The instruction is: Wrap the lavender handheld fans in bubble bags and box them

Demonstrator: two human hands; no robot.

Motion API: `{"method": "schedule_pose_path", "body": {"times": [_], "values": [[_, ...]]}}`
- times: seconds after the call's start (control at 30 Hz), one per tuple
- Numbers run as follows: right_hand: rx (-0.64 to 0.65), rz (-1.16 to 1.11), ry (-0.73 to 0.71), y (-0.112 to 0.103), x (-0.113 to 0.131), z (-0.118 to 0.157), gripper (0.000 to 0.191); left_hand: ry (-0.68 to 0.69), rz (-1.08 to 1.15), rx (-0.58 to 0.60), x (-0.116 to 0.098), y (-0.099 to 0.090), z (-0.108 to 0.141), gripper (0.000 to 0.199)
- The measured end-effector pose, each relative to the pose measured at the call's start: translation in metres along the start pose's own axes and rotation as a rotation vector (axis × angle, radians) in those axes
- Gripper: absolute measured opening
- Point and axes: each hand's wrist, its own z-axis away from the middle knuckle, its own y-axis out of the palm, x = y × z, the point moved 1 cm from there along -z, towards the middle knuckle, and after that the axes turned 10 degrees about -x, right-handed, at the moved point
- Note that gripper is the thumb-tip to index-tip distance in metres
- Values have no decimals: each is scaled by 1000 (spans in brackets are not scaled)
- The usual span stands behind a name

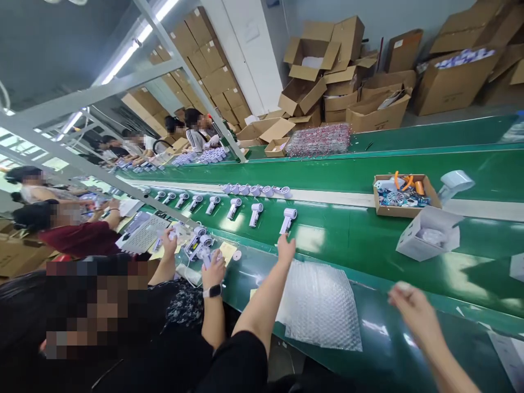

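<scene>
Green conveyor belting [352, 240] is carrying a white plastic handheld fan [290, 213] mid-frame, its handle [285, 225] best touched lightly by the left hand [286, 250], grip unclear, while the right hand [415, 311], lower right, is curling, contents unclear.

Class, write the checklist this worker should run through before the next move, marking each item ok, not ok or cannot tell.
1. Left hand at the nearest fan in the row: ok, fingertips at its handle end.
2. Firm grip on that fan: cannot tell, the fingers hide the contact.
3. Right hand empty: cannot tell, its fingertips are blurred.
4. Bubble wrap spread on the bench: ok.
5. White box closed: not ok, its flaps stand open.
6. Neighbour's watch hand away from that fan: ok.
</scene>
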Motion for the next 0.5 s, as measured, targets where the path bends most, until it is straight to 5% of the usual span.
{"method": "schedule_pose_path", "body": {"times": [0.07,0.17,0.33,0.5], "values": [[314,11,139,12,-21,57,39,-63,-89,-51,4,13,-41,40],[524,6,207,19,-49,110,34,-125,-195,-58,12,35,-71,42],[349,31,231,3,-77,109,35,-130,-248,-54,18,51,-63,38],[338,39,212,12,-54,93,34,-81,-105,-60,27,12,-55,34]]}}
